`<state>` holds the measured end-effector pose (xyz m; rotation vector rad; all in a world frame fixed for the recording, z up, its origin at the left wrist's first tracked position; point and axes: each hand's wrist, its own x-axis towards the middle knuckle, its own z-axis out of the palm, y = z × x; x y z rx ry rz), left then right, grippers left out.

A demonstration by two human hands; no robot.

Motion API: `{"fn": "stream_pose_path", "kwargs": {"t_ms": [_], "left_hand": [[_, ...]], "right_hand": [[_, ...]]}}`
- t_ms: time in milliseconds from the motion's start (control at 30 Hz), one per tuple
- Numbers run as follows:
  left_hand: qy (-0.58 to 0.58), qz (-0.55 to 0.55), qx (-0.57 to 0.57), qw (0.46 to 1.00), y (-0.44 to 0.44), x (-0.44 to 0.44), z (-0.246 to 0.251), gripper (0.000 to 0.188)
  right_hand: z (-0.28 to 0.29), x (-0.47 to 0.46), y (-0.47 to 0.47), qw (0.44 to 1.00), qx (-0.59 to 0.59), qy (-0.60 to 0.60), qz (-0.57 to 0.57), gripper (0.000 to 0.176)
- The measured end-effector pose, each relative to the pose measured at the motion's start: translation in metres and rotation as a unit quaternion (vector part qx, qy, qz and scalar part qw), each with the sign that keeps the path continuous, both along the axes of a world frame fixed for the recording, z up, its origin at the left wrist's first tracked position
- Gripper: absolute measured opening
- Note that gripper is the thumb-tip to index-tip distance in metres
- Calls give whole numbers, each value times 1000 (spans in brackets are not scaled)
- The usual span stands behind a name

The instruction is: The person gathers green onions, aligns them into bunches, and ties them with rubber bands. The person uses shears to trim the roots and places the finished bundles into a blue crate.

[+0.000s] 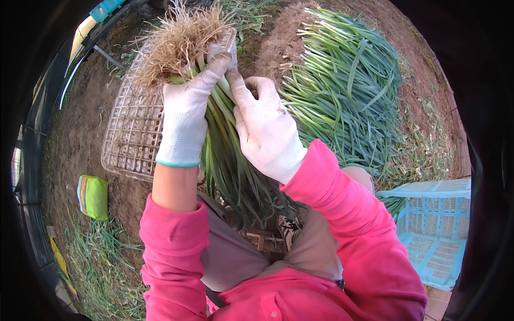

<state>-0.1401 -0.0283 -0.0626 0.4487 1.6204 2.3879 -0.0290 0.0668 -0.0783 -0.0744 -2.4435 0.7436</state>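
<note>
My left hand (188, 104), in a white knit glove, is closed around a bundle of leek-like green onions (229, 148) just below their roots. A shaggy mass of dry roots (184, 44) spreads above that fist, and the long green leaves hang down over my knees. My right hand (265, 120), gloved the same way, has its thumb and fingertips against a pale stalk at the bundle's right side. Whether it grips that stalk firmly is hidden by the fingers. Behind the left hand lies a whitish plastic crate (132, 132) with a grid surface, partly covered by the roots.
A large heap of green onions (345, 92) lies on the soil to the right, roots facing left. A light blue plastic crate (433, 236) stands at lower right. On the left are a green package (94, 196) and scattered leaf trimmings (100, 265).
</note>
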Motion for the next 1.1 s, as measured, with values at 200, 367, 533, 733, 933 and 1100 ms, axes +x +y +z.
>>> {"fn": "stream_pose_path", "kwargs": {"t_ms": [200, 367, 533, 733, 933, 1100], "left_hand": [[103, 34, 59, 992, 12, 7, 0, 40], [26, 81, 63, 994, 25, 23, -14, 43], [53, 9, -30, 998, 22, 42, -2, 34], [30, -151, -26, 988, -3, 42, 13, 31], [62, -172, 4, 983, -36, 41, 14, 39], [-34, -184, 42, 981, -71, 32, 19, 43]], "right_hand": [[11, 4, 7, 944, -231, -211, 103, 88], [-15, -9, -19, 986, -134, -79, -60, 68], [-38, -23, -8, 984, -142, -9, -111, 60], [3, -1, 8, 989, -130, -63, 32, 77], [-39, 17, 22, 877, -337, -185, 289, 88], [-192, 41, 5, 724, -310, -583, 199, 70]]}}
